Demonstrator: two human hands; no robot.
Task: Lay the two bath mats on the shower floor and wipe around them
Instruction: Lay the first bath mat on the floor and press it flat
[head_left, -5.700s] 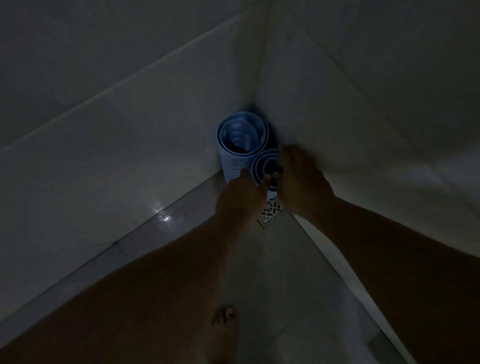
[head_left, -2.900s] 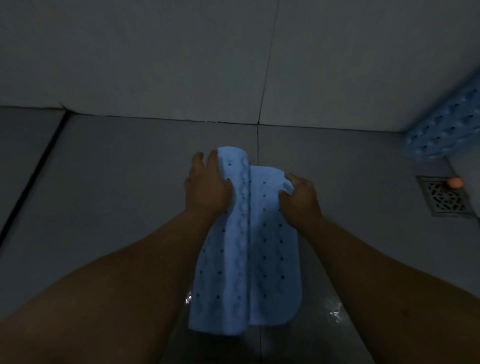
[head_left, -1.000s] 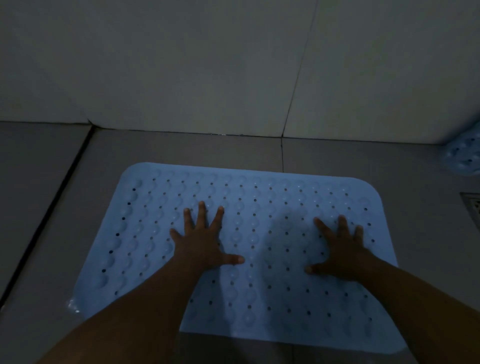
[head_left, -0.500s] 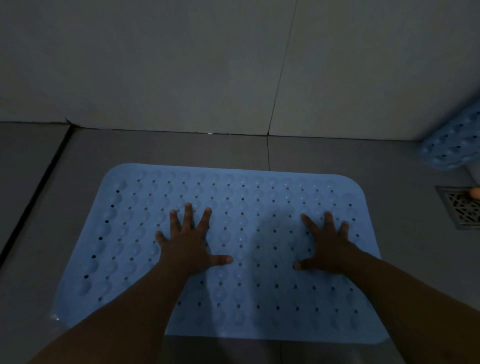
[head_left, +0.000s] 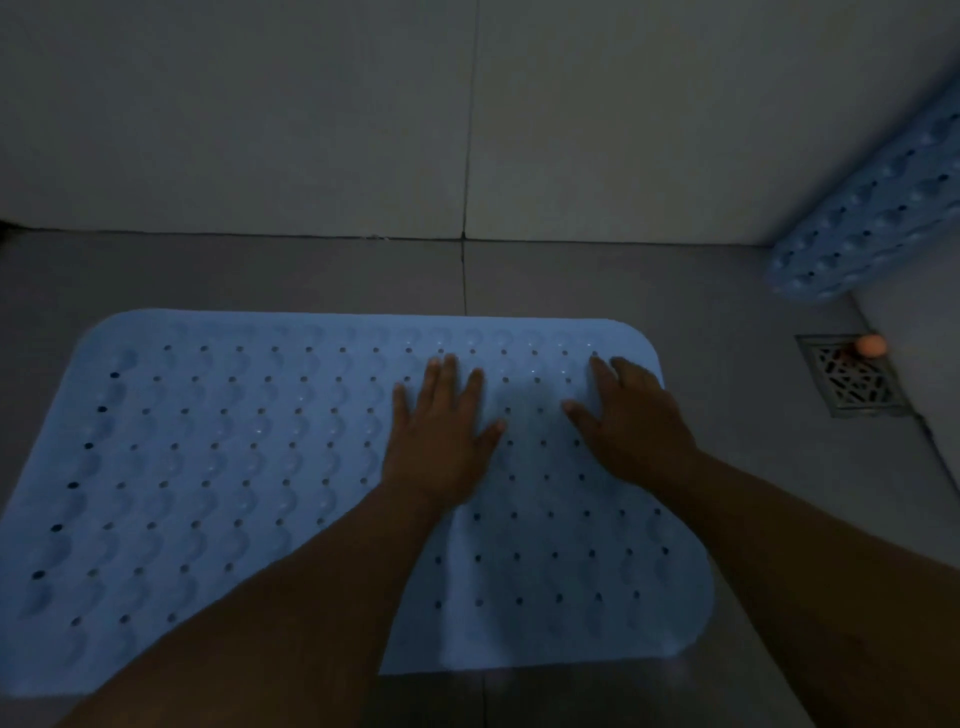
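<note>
A light blue bath mat (head_left: 208, 457) with rows of bumps and small holes lies unrolled flat on the grey shower floor. My left hand (head_left: 441, 431) presses palm down on the mat right of its middle, fingers apart. My right hand (head_left: 631, 415) presses flat near the mat's far right corner. A second blue mat (head_left: 872, 218) stays rolled up, leaning in the right corner against the wall. No cloth or wiper is in view.
A square metal floor drain (head_left: 852, 376) sits right of the mat, with a small orange object (head_left: 870, 345) at its far edge. Pale tiled walls (head_left: 311, 114) close off the back and right. The light is dim.
Both hands have slid right and farther along the flat mat, toward its right end. My view has shifted right, showing more of the rolled mat and the drain.
</note>
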